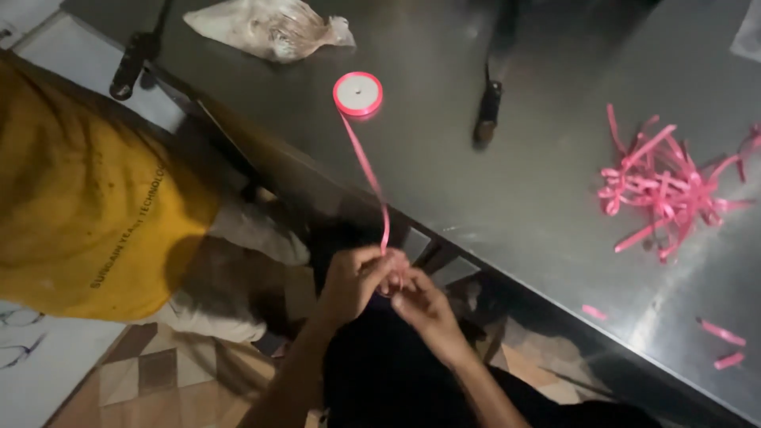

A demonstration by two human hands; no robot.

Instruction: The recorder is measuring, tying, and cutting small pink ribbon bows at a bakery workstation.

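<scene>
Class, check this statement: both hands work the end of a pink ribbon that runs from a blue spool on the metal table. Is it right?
One detail is wrong: the spool is pink, not blue, as the head view shows. The rest holds: the left hand and right hand work the ribbon end, and the spool sits on the metal table.

The ribbon's [372, 178] end vanishes between both hands' fingers [388, 273]; their grip on it is blurred. The surface [539, 182] runs past the frame.

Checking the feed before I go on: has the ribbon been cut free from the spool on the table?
No: the pink ribbon runs unbroken from the spool down to the left hand and right hand.
</scene>
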